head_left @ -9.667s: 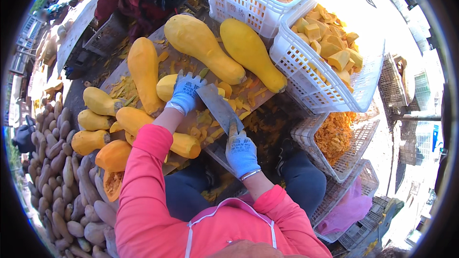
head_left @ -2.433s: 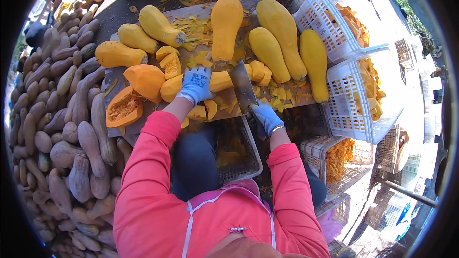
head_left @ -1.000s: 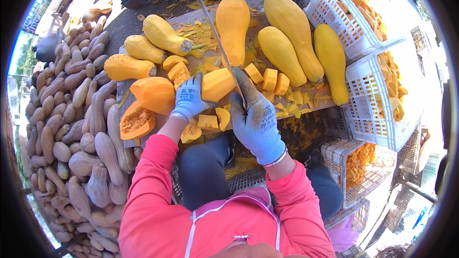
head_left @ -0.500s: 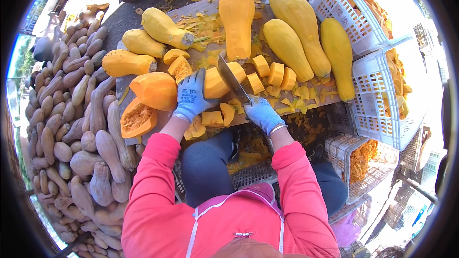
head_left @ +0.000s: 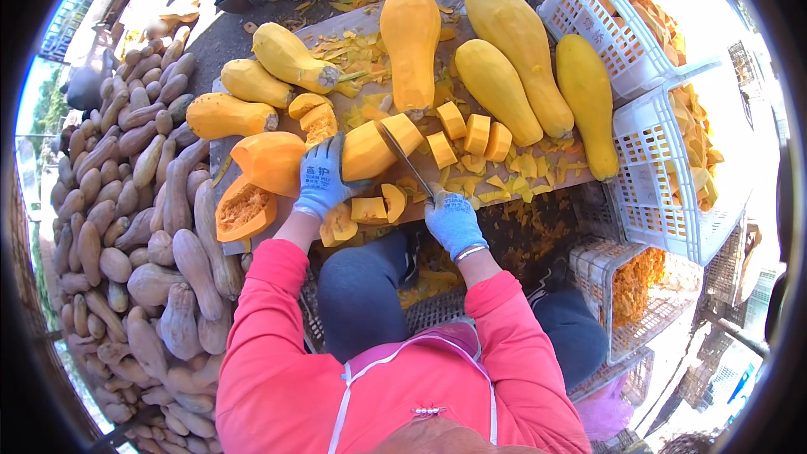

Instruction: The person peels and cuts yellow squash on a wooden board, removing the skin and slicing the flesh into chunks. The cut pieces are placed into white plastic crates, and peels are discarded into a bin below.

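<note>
My left hand (head_left: 324,175), in a blue-grey work glove, presses on the left end of a peeled orange squash neck (head_left: 365,153) and holds it to the board. My right hand (head_left: 453,220), gloved the same way, is closed round the handle of a kitchen knife (head_left: 409,159). The blade is sunk into the squash neck, with a thick end section (head_left: 403,131) on its right side. Cut chunks (head_left: 476,134) lie to the right of it. Beside my left hand sit a peeled squash piece (head_left: 267,160) and a hollowed, seedy half (head_left: 245,207).
Several whole peeled squashes (head_left: 410,46) lie across the far side of the peel-strewn board (head_left: 336,27). Unpeeled squashes (head_left: 151,286) are heaped at the left. White plastic crates (head_left: 658,172) with cut pieces stand at the right; a lower crate (head_left: 595,282) holds orange pulp.
The knife has gone down into the squash neck, and its blade now shows almost edge-on. My right hand has dropped slightly nearer to me; my left hand still presses the squash.
</note>
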`<control>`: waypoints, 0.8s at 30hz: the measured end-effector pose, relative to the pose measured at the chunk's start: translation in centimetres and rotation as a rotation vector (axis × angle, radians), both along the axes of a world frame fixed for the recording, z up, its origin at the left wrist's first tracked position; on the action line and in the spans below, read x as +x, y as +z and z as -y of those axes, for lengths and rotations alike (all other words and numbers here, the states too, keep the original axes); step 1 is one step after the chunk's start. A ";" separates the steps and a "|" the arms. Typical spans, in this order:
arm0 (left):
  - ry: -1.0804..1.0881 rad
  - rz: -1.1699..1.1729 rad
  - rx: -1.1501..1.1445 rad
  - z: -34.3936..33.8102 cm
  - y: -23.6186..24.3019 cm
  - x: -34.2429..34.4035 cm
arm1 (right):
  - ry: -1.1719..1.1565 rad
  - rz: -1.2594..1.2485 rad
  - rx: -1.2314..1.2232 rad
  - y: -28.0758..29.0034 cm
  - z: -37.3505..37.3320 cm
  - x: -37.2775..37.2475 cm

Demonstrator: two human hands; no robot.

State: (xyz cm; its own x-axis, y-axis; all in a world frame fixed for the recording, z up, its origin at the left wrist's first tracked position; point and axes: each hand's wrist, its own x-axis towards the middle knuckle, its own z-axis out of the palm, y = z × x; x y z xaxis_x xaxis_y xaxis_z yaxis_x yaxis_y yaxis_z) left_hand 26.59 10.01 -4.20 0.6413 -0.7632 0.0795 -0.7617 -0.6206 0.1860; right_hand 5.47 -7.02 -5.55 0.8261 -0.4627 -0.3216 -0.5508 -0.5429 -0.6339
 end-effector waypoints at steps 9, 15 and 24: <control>0.112 -0.035 0.219 1.1 2.4 -0.2 | 0.058 -0.025 -0.106 0.3 -0.2 3.6; -0.107 -0.094 0.016 5.6 3.5 3.3 | 0.039 -0.023 -0.158 -0.7 -1.1 2.5; -0.342 -0.427 0.295 12.3 2.8 5.5 | 0.109 -0.002 -0.030 2.9 0.8 -6.0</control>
